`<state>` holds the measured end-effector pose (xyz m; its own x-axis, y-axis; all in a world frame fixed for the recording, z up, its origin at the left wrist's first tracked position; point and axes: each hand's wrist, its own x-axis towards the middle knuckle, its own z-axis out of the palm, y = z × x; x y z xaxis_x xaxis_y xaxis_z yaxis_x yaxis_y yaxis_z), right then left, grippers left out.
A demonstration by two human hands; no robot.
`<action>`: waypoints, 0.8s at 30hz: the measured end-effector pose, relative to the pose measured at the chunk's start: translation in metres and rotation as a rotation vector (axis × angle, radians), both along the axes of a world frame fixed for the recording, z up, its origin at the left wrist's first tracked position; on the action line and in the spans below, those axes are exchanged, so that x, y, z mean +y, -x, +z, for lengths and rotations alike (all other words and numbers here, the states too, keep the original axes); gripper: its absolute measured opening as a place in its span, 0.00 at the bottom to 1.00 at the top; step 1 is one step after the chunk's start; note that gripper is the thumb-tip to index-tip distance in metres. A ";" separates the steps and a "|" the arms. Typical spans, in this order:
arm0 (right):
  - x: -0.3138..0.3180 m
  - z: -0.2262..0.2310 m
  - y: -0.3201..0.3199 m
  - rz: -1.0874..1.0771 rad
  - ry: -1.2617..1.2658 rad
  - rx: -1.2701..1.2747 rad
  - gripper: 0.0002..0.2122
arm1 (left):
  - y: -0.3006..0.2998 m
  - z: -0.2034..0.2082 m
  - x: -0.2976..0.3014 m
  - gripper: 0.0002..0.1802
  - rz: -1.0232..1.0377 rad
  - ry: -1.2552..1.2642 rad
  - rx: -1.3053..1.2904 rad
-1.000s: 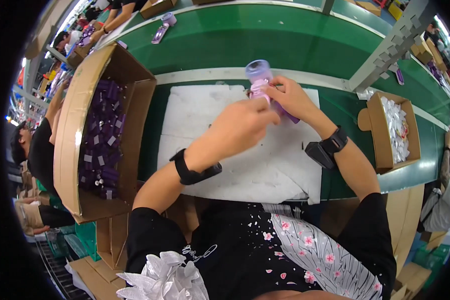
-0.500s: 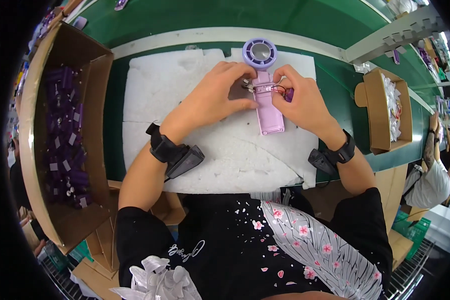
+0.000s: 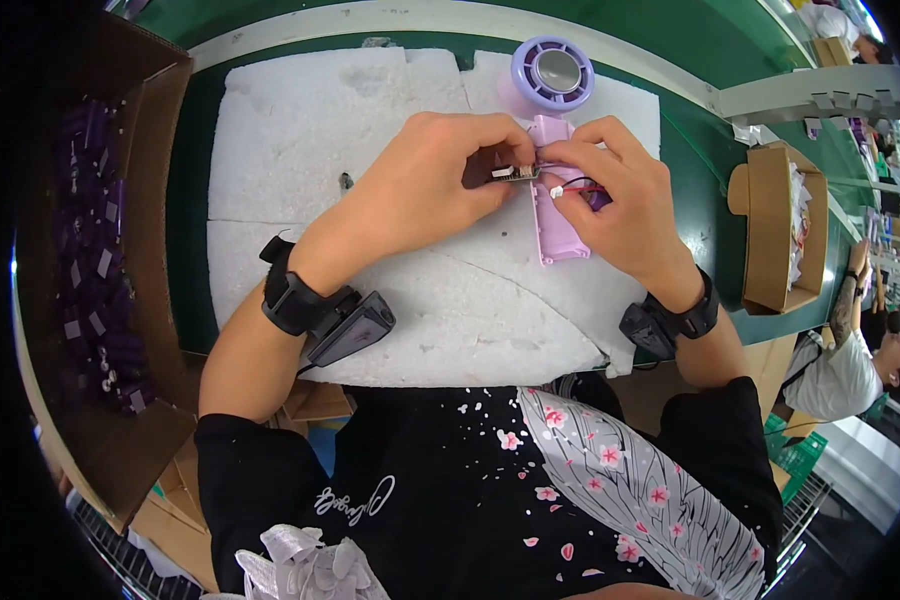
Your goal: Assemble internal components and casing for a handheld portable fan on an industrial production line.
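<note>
A pink fan handle shell [image 3: 562, 236] lies on a white foam sheet [image 3: 450, 315], with a round purple fan head [image 3: 554, 70] at its far end. My left hand [image 3: 420, 185] pinches a small circuit board [image 3: 516, 174] between thumb and fingers, over the shell's left edge. My right hand [image 3: 625, 200] is closed on thin red and black wires [image 3: 577, 183] at the shell's right side. A small white plug [image 3: 557, 192] sticks out by its thumb. Part of a purple battery [image 3: 599, 200] shows under that palm, mostly hidden.
At the left stands a deep cardboard box [image 3: 160, 230] holding several purple batteries [image 3: 98, 260]. A smaller carton [image 3: 770, 285] with white parts sits at the right on the green table [image 3: 705, 215]. A metal rail [image 3: 820, 100] crosses the far right. Another person [image 3: 850, 370] is farther right.
My left hand has lifted the circuit board off the shell and turned it. The white plug now shows by my right thumb. The view has shifted slightly.
</note>
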<state>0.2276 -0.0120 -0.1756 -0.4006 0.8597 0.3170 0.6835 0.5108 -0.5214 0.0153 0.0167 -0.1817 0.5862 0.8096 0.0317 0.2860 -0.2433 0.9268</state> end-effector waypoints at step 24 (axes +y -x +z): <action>0.014 0.007 -0.002 -0.004 0.050 0.074 0.13 | -0.010 0.004 0.005 0.11 0.191 0.110 -0.253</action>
<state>0.2299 0.0015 -0.1691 -0.3746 0.8767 0.3019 0.6439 0.4802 -0.5956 0.0249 0.0212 -0.1778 0.4082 0.9107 0.0633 0.0741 -0.1022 0.9920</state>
